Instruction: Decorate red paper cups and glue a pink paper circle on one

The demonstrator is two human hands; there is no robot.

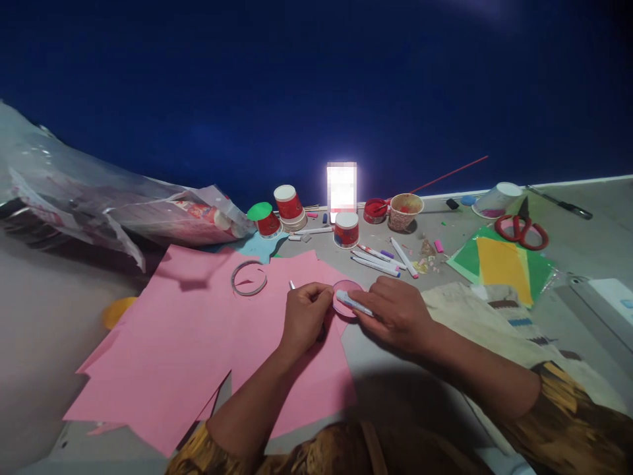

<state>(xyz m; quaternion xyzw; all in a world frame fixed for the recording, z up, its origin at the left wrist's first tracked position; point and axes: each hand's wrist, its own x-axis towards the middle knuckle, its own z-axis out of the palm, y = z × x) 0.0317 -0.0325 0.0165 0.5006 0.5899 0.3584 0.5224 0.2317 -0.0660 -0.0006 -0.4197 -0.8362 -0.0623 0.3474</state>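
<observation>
My left hand (307, 313) is closed, thumb and forefinger pinched at the left edge of a round pink paper disc (341, 287). A slim pen-like thing (291, 285) pokes out beyond that hand; whether it is gripped or lies underneath, I cannot tell. In my right hand (395, 313) is a pale bluish-white tube (355, 302), its far end over the disc. I cannot make out whether the tube is glue or a marker. Large pink paper sheets (188, 343) spread under and left of my left hand. A grey tape ring (248, 278) lies on them.
Behind my hands lie several markers (378, 264) and red paper cups (346, 231). A glowing screen (341, 188) stands at the back. On the right are red-handled scissors (521, 231), green and yellow sheets (504, 267) and a cloth (459, 310). A plastic bag (123, 204) bulges at left.
</observation>
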